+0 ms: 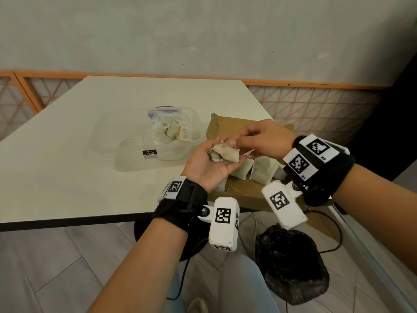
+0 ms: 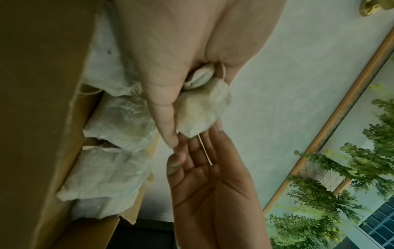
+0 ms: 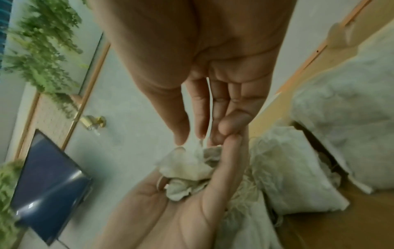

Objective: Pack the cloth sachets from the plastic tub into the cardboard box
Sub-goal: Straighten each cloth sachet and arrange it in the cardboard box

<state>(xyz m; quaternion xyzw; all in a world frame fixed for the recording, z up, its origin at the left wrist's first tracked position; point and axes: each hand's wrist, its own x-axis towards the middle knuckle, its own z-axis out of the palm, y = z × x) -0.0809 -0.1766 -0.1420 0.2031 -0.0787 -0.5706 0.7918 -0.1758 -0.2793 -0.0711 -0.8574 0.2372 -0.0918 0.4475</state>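
My left hand (image 1: 208, 164) is palm up over the near left corner of the cardboard box (image 1: 250, 196), cradling two or three crumpled cloth sachets (image 1: 225, 152) in loosely curled fingers. My right hand (image 1: 244, 143) reaches in from the right and pinches the top sachet (image 3: 187, 165) between thumb and fingertips, with its string running along the fingers. Several sachets (image 1: 264, 171) stand in a row inside the box. The clear plastic tub (image 1: 194, 123) sits left of the box with a plastic bag of sachets (image 1: 173, 133) in it.
A clear lid (image 1: 133, 157) lies on the white table (image 1: 79, 136) in front of the tub. The box overhangs the table's near right edge. On the floor below it stands a dark bag (image 1: 291, 265) among cables. A wall runs behind the table.
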